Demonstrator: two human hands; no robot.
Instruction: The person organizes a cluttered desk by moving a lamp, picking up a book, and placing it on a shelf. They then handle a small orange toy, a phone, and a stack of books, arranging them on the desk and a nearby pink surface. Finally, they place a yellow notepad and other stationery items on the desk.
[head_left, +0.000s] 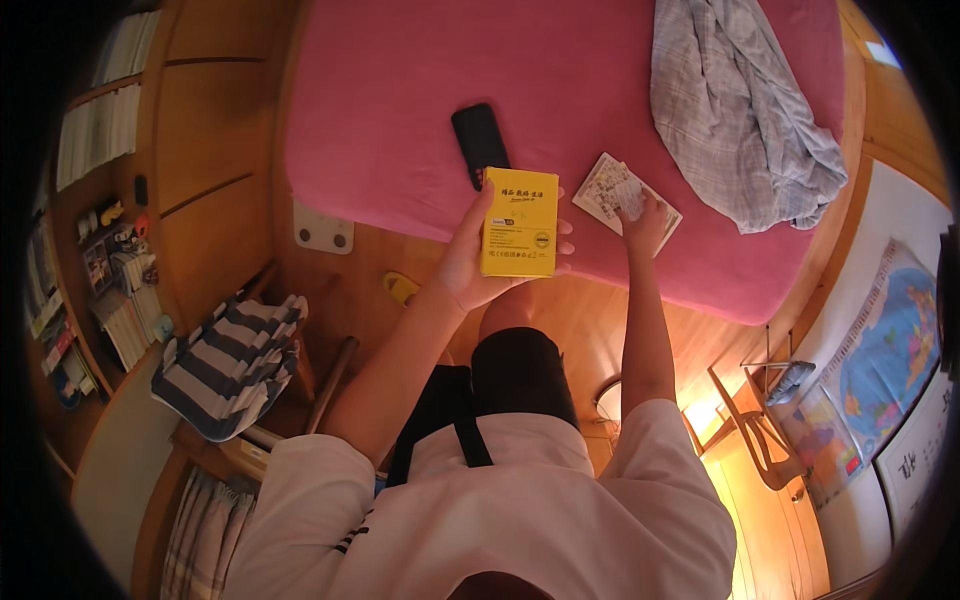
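My left hand (469, 262) holds up a yellow printed box (519, 225), its thumb along the left edge and its fingertips showing past the right edge. Behind the box's top left corner, a black smartphone (480, 139) lies on the pink-covered bed (375, 97). To the right, my right hand (645, 223) rests on a small printed booklet or flat box (600, 199) lying tilted near the bed's edge. The fingers of that hand are partly bent over the printed face; whether they grip it I cannot tell.
A crumpled grey plaid cloth (739, 112) lies on the bed's right side. On the wooden floor are a white scale (324, 226) and a yellow slipper (401, 288). Striped fabric (232, 360) covers a seat at left, near bookshelves (124, 322). A wooden chair (765, 446) stands at lower right.
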